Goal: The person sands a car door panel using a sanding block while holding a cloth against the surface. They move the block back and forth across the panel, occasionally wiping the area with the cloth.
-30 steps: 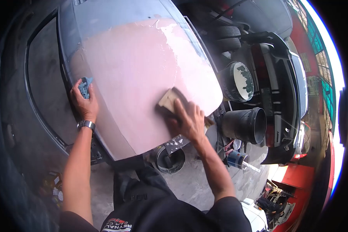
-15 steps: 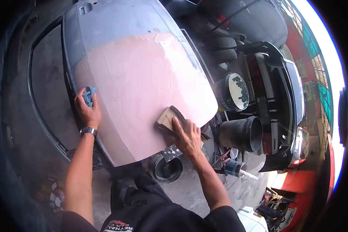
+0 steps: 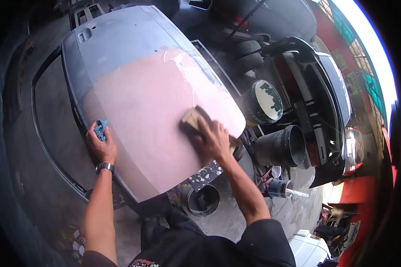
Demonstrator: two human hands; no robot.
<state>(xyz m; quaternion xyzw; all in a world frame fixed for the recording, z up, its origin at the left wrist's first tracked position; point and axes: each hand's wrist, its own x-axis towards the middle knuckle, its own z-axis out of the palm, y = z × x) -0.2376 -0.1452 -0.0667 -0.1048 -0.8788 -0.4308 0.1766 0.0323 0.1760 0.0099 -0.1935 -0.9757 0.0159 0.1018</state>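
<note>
A car door (image 3: 136,98) lies in front of me, grey at its far end and coated with smooth pink filler over the near part. My right hand (image 3: 214,140) is wrapped over a sanding block (image 3: 191,119) with tan sandpaper, pressed on the filler toward the door's right side. Motion blurs the block and fingertips. On the door's left edge rests my left hand (image 3: 102,144), its fingers closed round a crumpled blue cloth (image 3: 100,130). The window frame (image 3: 43,129) extends left of that hand.
To the right stand a bucket with a white, green-stained lid (image 3: 268,101), a black bucket (image 3: 283,147) and a paint can (image 3: 279,188). Another bucket (image 3: 202,200) sits on the floor below the door. A car bumper (image 3: 316,115) lies farther right.
My right hand has slid the sanding block up the filler, away from me. My left hand keeps the blue cloth at the door's edge. The whole view has shifted slightly.
</note>
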